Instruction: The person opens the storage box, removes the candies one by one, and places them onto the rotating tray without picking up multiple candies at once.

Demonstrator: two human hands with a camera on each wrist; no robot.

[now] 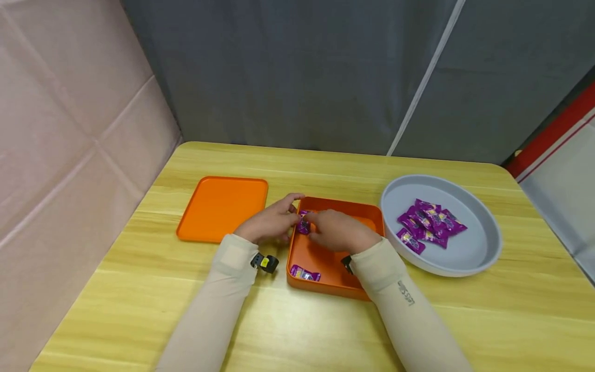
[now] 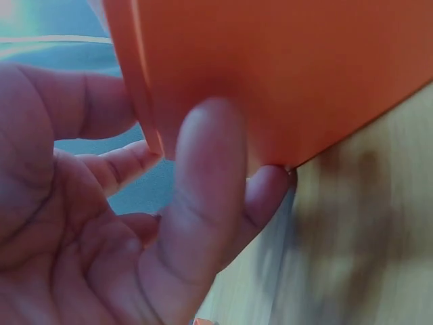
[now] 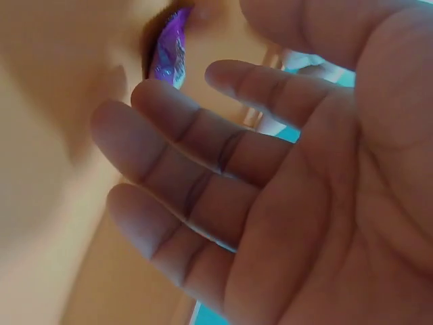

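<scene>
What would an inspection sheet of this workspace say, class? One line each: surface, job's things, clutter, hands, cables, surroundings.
Surface: wooden table, pale yellow.
Job's things: orange box holding purple candy packets; one purple candy pinched between both hands; grey plate with more packets.
Clutter: orange lid lying flat, left of the box.
Hands: left hand at the box's left wall; right hand over the box.
Cables: nothing seen.
Surroundings: grey curtain, pink cloth.

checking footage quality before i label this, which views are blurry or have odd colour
Head view: sharp and evenly lit, with the orange box, grey plate and purple candies clear. Left wrist view: too close, left hand soft, table smeared, cyan cast behind. Right wrist view: right hand fills the frame, the candy wrapper blurred, box washed pale.
</scene>
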